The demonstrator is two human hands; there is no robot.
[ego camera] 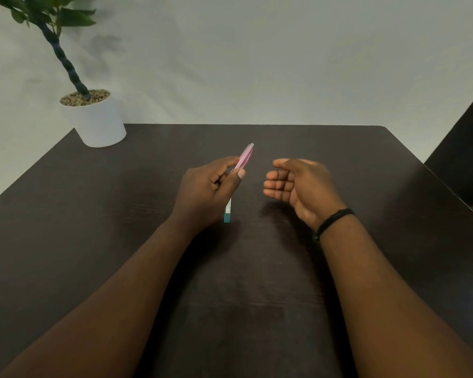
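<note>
My left thumb and curled fingers pinch a slender pen at about mid-length; I take it for a pen, though its exact kind is not clear. Its pink end with a pale tip points up and away from me, and its teal end sticks out below my left hand, just above the table or touching it; I cannot tell which. My right fingers are straight and relaxed, holding nothing. My right hand is near the pen but clear of it, palm turned toward it, with a dark bracelet at the wrist. Judged step: the pen is secured in one hand and presented to the other, either for a handover or for work on its upper end. The next move, as I judge it, calls for closing my right fingers on the pink section above my left thumb while the left grip stays firm until the right has it. A potted plant stands at the table's far left corner, well apart.
</note>
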